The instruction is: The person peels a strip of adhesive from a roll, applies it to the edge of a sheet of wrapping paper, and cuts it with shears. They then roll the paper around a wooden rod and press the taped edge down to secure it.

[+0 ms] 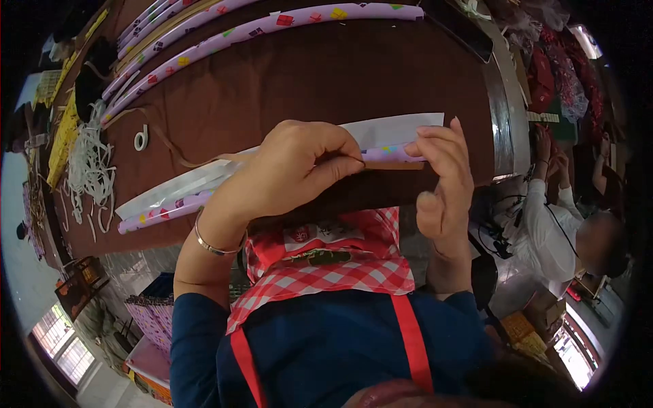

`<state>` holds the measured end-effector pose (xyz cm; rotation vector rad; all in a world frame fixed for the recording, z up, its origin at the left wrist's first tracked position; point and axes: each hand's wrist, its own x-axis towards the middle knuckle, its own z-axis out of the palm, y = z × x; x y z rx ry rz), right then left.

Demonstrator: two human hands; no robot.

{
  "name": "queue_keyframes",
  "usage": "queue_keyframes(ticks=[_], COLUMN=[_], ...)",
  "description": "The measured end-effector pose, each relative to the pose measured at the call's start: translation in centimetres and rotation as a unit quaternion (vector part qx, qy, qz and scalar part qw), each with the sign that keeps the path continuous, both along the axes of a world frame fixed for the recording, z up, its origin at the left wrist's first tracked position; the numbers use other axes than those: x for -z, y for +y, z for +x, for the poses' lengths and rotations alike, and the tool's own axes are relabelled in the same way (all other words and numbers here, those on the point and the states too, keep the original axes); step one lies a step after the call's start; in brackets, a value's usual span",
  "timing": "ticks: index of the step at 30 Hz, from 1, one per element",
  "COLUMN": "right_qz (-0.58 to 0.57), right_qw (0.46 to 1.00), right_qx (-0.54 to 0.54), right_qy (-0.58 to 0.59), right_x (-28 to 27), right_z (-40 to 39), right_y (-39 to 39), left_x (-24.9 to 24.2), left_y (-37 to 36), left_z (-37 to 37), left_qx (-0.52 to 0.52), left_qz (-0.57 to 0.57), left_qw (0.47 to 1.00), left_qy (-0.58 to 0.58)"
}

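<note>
A partly unrolled roll of lilac wrapping paper (163, 215) with a coloured gift pattern lies along the near table edge. Its white underside (401, 129) shows behind my hands. Thumb and index finger of my left hand (292, 166), which has a bracelet at the wrist, are pinched on a narrow brown strip (398, 165) running along the paper. My right hand (445, 177) is open at the right end of the roll, its fingers raised and thumb apart, fingertips close to the paper's corner. My left hand and forearm hide the middle of the roll.
Several finished rolls (286, 26) lie along the far side of the brown-covered table (286, 81). At left are a small white tape ring (141, 138) and a heap of white strips (88, 160). A dark tray (459, 30) sits far right. Another person (551, 234) works at right.
</note>
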<state>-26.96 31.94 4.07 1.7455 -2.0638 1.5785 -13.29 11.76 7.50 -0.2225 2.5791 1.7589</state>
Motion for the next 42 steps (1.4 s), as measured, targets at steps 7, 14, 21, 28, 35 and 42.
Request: queue_keyframes(ticks=[7,14,21,28,35,42], right_qz=[0.017,0.036,0.054,0.026,0.023,0.012], right_qw=[0.995,0.995,0.995,0.990,0.986,0.980], right_qx=[0.034,0.033,0.028,0.012,0.031,0.011], right_qy=[0.090,0.086,0.080,0.138,0.161,0.200], right_x=[0.6,0.0,0.2,-0.5,-1.3,-1.1], right_z=[0.6,0.8,0.9,1.4,2.0,2.0], right_y=[-0.6,-0.9,-1.0,-0.6,0.0,-0.7], left_x=[0.0,0.0,0.2,1.1,1.9,-0.7], left_y=[1.2,0.6,0.3,0.3,-0.2,0.0], left_z=[0.2,1.1,1.6,1.4,2.0,1.6], left_qx=[-0.030,-0.040,-0.052,-0.089,-0.105,-0.020], left_qz=[-0.167,-0.149,-0.092,-0.284,-0.325,-0.164], left_qw=[0.977,0.985,0.993,0.919,0.878,0.977], left_qy=[0.131,0.083,0.055,0.258,0.336,0.137])
